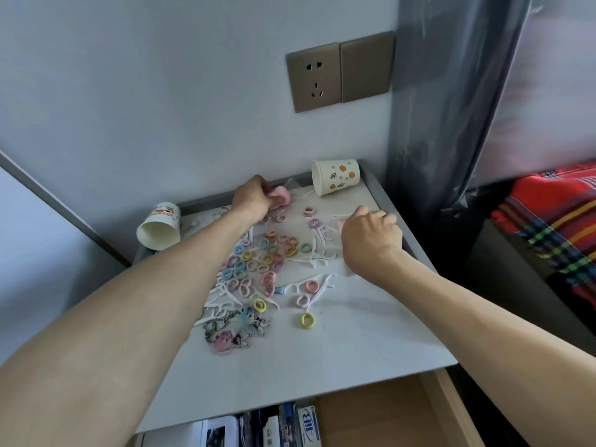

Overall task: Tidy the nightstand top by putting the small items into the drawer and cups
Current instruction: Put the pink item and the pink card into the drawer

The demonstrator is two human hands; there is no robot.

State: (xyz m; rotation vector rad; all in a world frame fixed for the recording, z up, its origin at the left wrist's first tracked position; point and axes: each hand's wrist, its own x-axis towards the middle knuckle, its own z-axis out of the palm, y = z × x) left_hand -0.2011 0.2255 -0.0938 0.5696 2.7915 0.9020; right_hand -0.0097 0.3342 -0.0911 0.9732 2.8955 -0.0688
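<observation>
The white nightstand top (338, 343) is strewn with several pastel hair ties (267, 253), white floss picks (317, 250) and acrylic keychains (232, 330). My left hand (253, 196) is at the back of the top and grips a pink soft item (280, 195). My right hand (371, 233) is curled near the right edge, with a bit of a pink item (341, 224) showing at its fingers. Two paper cups lie on their sides: a spotted cup (335, 177) at the back right and a cartoon cup (159, 225) at the back left.
The drawer (387, 421) below the top is pulled open, with boxes and packets (290, 427) in its left part. A wall socket (314, 77) is above. A plastic-covered bed with a striped red blanket (548, 221) stands at the right.
</observation>
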